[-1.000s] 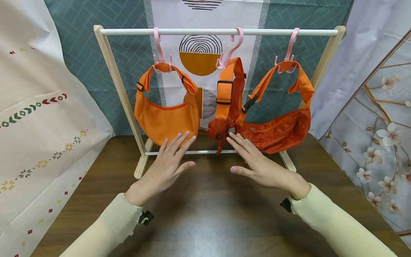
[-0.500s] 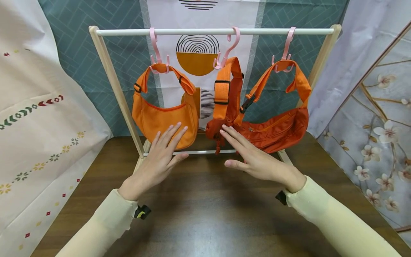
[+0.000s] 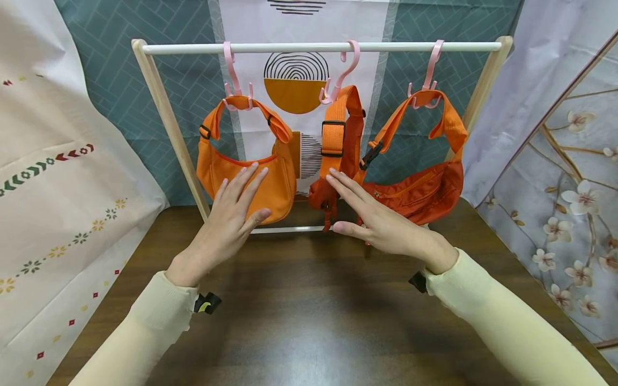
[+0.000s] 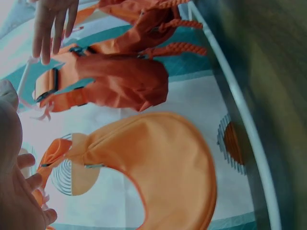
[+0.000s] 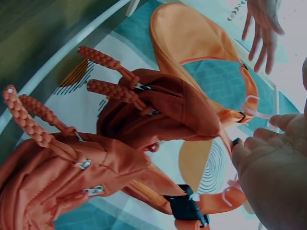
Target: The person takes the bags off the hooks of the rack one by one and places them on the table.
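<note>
Both hands are raised over the table with fingers extended, holding nothing. My left hand [image 3: 217, 230] overlaps the front of a light-orange shoulder bag [image 3: 280, 187] in the head view. Across from it, my right hand [image 3: 386, 222] overlaps the lower part of a middle red-orange bag [image 3: 321, 194] and the near end of a red-orange waist bag [image 3: 425, 190]. The middle bag hangs edge-on, its orange strap [image 3: 333, 142] facing me. Braided zipper pulls [image 5: 33, 122] show in the right wrist view. Pink hooks [image 3: 232, 69] carry the bags.
A rack with a white top rail [image 3: 289, 48], wooden side posts [image 3: 166, 118] and a white lower bar [image 3: 294, 230] stands at the back of the brown table [image 3: 289, 321]. Patterned cloths hang behind and on both sides, including a floral curtain [image 3: 569, 225] at the right.
Both hands have risen and moved forward toward the bags, the left also shifting leftward. The view has shifted slightly. The bags still hang in the same order.
</note>
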`<state>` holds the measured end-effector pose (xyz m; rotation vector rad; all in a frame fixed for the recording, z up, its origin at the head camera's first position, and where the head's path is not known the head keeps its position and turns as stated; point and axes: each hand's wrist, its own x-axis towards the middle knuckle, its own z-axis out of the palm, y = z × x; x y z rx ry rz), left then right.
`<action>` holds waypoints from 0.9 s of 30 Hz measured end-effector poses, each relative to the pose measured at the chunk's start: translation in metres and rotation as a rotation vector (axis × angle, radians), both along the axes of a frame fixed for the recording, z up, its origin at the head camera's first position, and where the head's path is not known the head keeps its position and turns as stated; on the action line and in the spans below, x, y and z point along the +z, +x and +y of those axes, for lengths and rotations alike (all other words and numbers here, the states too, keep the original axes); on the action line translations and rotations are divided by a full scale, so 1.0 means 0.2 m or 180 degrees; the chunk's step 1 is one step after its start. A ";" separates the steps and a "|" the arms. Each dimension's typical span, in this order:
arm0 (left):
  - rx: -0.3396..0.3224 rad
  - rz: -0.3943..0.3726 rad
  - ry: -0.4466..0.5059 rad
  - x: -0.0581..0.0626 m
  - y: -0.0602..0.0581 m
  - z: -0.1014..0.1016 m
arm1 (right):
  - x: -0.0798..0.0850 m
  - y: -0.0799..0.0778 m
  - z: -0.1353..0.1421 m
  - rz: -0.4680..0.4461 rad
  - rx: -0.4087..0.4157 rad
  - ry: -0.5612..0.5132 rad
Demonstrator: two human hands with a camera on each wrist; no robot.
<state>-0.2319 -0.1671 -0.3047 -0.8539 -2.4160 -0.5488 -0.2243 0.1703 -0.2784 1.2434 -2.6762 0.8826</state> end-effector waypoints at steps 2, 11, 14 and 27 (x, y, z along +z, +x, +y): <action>0.0009 0.0037 0.0019 0.03 -0.01 -0.01 | 0.02 0.00 -0.01 0.0039 0.0027 -0.0026; 0.0038 0.0033 0.0079 0.09 -0.03 -0.04 | 0.08 -0.01 -0.02 0.0216 0.0037 -0.0015; 0.0031 0.0036 0.0102 0.09 -0.04 -0.04 | 0.09 -0.02 -0.02 0.0211 0.0036 -0.0028; 0.0096 0.0177 0.0298 0.22 -0.12 -0.09 | 0.18 -0.06 -0.13 0.0243 0.0138 -0.0089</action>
